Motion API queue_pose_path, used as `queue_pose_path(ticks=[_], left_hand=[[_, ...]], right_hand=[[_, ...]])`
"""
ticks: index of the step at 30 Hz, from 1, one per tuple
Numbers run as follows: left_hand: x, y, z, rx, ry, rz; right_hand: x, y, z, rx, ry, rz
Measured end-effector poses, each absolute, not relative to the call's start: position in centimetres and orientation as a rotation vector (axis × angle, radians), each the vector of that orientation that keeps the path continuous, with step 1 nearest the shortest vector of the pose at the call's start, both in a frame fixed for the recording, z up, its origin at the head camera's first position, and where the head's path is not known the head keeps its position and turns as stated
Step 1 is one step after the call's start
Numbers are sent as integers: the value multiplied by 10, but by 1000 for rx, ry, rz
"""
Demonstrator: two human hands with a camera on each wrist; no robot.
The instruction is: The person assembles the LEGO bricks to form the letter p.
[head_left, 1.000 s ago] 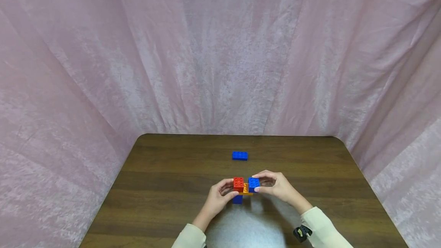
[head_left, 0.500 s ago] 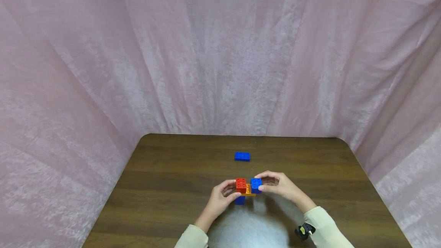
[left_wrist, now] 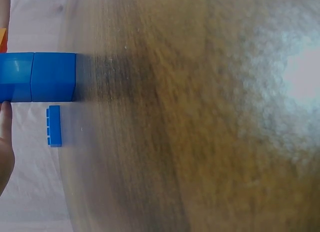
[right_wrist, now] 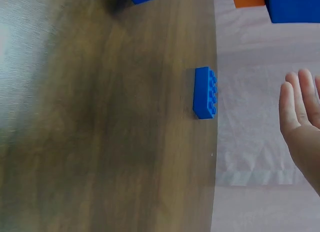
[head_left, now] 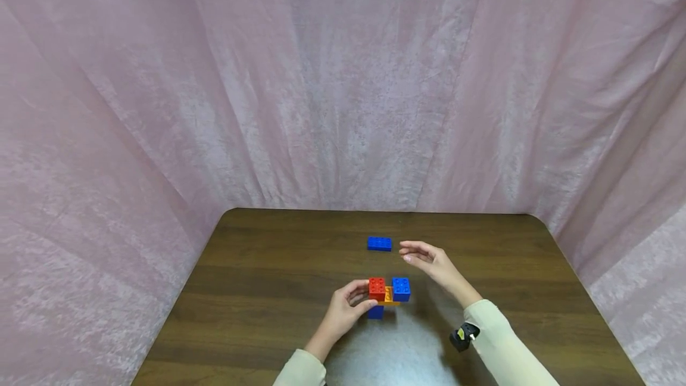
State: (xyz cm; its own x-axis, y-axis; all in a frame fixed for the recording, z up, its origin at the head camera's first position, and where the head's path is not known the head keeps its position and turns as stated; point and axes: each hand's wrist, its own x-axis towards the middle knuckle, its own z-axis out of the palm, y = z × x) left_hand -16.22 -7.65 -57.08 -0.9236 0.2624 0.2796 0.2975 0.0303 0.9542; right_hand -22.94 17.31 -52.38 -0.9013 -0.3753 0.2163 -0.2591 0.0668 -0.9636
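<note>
My left hand (head_left: 341, 308) pinches the red brick (head_left: 377, 289) on top of a small brick build, thumb in front and fingers behind. Right of the red one, a square blue brick (head_left: 401, 289) sits on the same orange brick (head_left: 389, 296). Below it all is a blue support (head_left: 376, 313), which the left wrist view shows as two stacked blue bricks (left_wrist: 52, 76). Farther back, my right hand (head_left: 429, 261) is in the air holding nothing, fingers loosely extended. Just left of its fingertips a long blue brick (head_left: 379, 244) lies studs up on the table.
The brown wooden table (head_left: 257, 290) has rounded far corners. A pink curtain (head_left: 364, 88) hangs behind its far edge and along both sides. A black wrist device (head_left: 464, 336) is worn at the right sleeve.
My right hand has let go of the square blue brick and moved away toward the long blue brick. The square brick stays on the build, and my left hand keeps its grip.
</note>
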Motion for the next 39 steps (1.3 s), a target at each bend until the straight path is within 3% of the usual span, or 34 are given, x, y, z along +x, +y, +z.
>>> queue_pose_path(ticks=[10,17,26,39], left_hand=[[-168,-77,-587,-660,-2184,-2079],[-169,-78,-590,-696,-2188,-2024],[-167,-77,-586,-502,-2291,-2118],[-156,-77,-554,-584,-2249,-2122]], right_hand=[[-265,157,-534,-566,2236,-2021],[-272,149,-525,-508,2262,-1959],[-298,146,-563,-281,2383,-1827],[-306,138,-582,-212,2401,-1726]])
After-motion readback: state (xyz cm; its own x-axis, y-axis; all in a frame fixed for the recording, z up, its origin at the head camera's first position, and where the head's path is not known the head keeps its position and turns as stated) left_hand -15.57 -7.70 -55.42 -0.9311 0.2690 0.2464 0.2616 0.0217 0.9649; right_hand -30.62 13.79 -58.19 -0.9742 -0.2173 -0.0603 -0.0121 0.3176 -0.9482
